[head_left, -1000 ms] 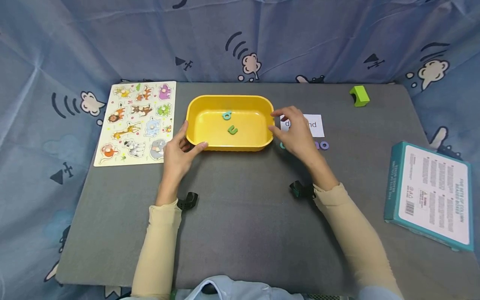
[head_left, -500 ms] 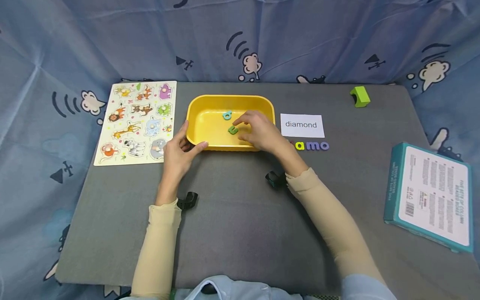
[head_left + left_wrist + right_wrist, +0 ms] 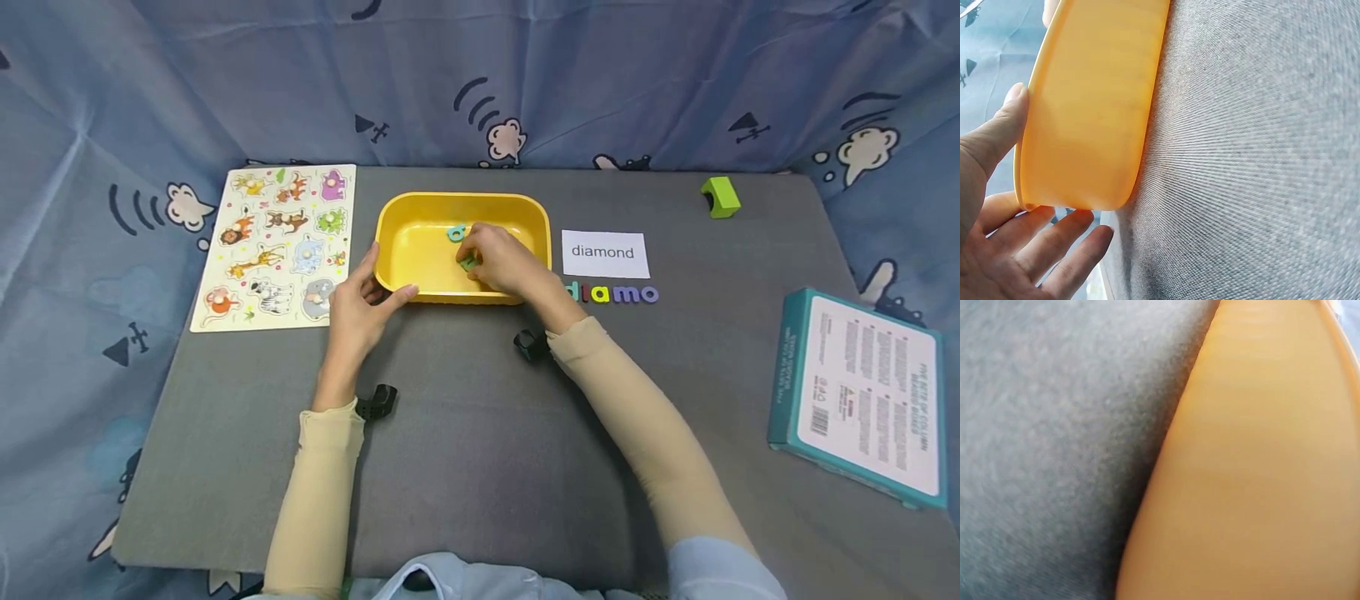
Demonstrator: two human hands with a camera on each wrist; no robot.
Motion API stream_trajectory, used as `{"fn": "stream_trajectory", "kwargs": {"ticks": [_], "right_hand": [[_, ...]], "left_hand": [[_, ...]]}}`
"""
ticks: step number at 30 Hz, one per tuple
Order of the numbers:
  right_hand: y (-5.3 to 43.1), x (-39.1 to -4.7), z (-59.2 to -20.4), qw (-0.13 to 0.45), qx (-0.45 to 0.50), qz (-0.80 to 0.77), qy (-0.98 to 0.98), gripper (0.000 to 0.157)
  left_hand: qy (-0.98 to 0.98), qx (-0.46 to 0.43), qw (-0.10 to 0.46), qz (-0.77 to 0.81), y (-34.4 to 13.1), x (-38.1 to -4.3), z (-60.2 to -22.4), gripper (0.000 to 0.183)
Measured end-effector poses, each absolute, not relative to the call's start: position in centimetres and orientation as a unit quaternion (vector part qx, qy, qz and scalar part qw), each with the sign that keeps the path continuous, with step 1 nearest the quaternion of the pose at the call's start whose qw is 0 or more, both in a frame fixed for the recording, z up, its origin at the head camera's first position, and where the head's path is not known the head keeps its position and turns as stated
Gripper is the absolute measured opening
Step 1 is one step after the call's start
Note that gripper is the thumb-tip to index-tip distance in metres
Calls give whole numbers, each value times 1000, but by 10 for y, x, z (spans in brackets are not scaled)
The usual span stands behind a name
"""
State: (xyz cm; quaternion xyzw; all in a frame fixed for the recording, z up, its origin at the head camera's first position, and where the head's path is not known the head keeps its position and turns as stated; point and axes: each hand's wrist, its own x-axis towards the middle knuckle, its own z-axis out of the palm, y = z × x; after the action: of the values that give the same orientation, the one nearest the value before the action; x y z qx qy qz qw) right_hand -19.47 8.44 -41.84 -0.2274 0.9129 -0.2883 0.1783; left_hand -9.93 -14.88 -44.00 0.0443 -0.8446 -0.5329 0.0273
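Observation:
A yellow plastic tray lies on the grey table. My left hand grips its near left corner. In the left wrist view, the thumb lies along the rim and the fingers are against the end wall. Inside the tray, my right hand pinches a small green toy letter, partly covered by the fingers. A teal letter d lies just beyond it. Only the tray's outer wall and the table show in the right wrist view.
A white card printed "diamond" lies right of the tray. Below it sits a row of coloured letters. An animal puzzle board is at left, a green arch block at back right, a teal box at right.
My right hand has moved left from the tray's right rim into the tray and now pinches the green letter. The card and letter row have come into view. My left hand stays put.

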Motion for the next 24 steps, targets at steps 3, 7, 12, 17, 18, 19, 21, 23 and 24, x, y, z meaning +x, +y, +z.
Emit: {"fn": "stream_trajectory", "kwargs": {"ticks": [3, 7, 12, 17, 18, 19, 21, 23, 24], "right_hand": [[86, -196, -422, 173, -230, -289, 913, 21], [90, -194, -420, 164, -223, -308, 910, 21], [101, -187, -407, 131, -206, -345, 906, 24], [124, -175, -391, 54, -190, -373, 907, 33], [130, -172, -387, 35, -181, -378, 907, 34], [138, -169, -384, 20, -168, -385, 907, 34], [155, -163, -376, -10, -132, -392, 910, 34], [174, -158, -368, -32, -88, -397, 913, 33], [184, -156, -365, -43, -68, -398, 914, 32]], "left_hand": [[-846, 47, 27, -531, -148, -99, -441, 89], [-845, 47, 27, -533, -148, -99, -441, 89], [-843, 46, 28, -536, -148, -98, -441, 89], [-839, 50, 26, -541, -148, -98, -440, 89], [-839, 50, 25, -542, -148, -98, -440, 89], [-838, 49, 25, -542, -148, -98, -440, 89], [-838, 48, 26, -543, -148, -98, -440, 89], [-838, 48, 26, -544, -148, -99, -440, 89], [-838, 49, 25, -543, -148, -99, -440, 89]]}}
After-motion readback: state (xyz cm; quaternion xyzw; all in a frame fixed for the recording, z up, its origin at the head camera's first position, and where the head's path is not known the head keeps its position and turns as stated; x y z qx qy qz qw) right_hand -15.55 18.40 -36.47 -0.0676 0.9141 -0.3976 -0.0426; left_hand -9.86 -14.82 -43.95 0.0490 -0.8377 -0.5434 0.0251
